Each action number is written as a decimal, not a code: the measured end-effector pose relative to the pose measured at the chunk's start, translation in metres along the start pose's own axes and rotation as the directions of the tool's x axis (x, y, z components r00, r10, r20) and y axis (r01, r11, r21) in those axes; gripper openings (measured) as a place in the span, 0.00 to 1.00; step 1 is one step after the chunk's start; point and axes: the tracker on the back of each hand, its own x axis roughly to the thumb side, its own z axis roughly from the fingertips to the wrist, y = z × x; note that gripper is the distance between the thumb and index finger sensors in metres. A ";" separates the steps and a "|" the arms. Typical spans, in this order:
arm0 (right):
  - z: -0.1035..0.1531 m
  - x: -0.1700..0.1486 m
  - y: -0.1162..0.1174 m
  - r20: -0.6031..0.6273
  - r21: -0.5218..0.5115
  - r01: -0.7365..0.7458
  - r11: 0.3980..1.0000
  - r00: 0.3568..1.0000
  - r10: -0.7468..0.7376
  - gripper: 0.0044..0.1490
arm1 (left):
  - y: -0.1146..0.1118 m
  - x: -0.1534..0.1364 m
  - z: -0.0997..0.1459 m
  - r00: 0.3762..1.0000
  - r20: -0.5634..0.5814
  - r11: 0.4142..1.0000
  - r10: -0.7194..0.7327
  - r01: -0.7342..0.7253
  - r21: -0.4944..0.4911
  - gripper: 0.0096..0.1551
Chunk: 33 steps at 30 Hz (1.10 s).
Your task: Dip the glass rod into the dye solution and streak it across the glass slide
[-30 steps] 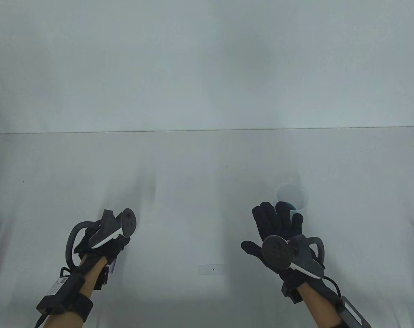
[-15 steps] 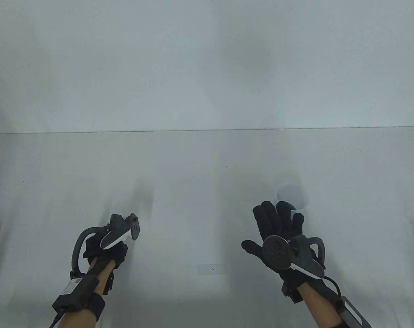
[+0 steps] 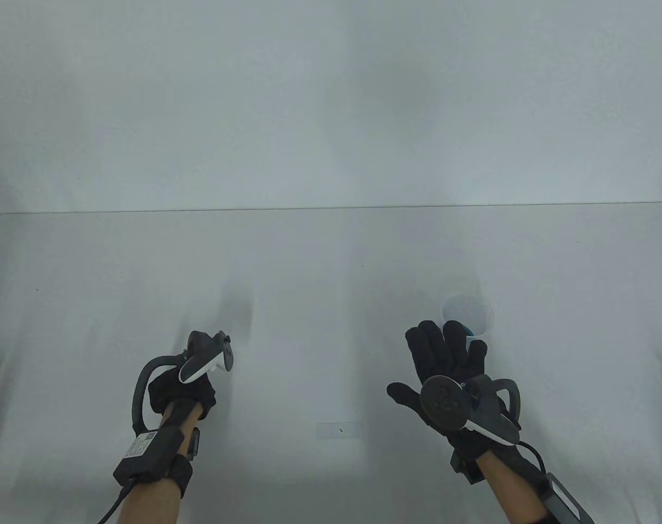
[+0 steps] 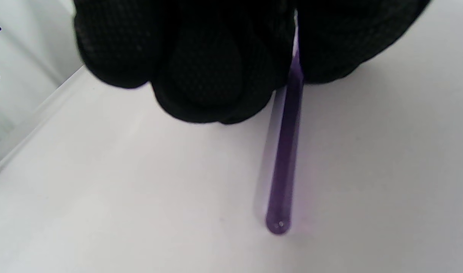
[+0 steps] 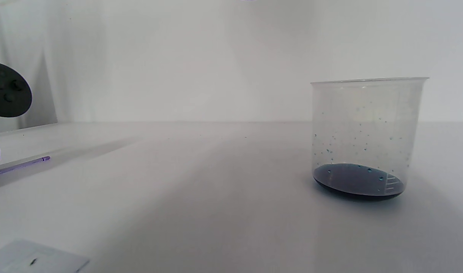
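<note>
Glass rod (image 4: 284, 159), purple-tinted, pinched in the curled left hand (image 3: 181, 390) above the table (image 3: 331, 262), right hand (image 3: 445, 365) spread flat, well apart, beaker (image 5: 362, 138) beyond its fingertips holding shallow dark dye (image 5: 355, 181), glass slide (image 3: 339, 430) between the hands.

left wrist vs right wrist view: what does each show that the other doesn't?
Left wrist only: left hand gripping the purple glass rod, its rounded tip close up. Right wrist only: beaker with dark dye solution at the bottom, droplets on its wall, and the glass slide. Both: the rod and the white table.
</note>
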 end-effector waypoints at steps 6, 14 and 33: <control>0.000 0.000 0.000 -0.006 0.002 -0.002 1.000 1.000 0.002 0.59 | -0.001 -0.004 -0.001 1.000 0.006 1.000 0.009 -0.009 0.007 0.31; -0.002 -0.003 -0.018 -0.027 -0.047 0.057 0.997 0.998 -0.058 0.59 | 0.038 -0.036 0.032 0.946 0.168 0.943 0.277 -0.301 0.140 0.28; -0.024 0.066 -0.016 0.039 0.018 0.484 0.875 0.874 -0.484 0.44 | 0.082 0.045 0.150 0.156 0.816 0.406 0.557 -0.908 -0.104 0.27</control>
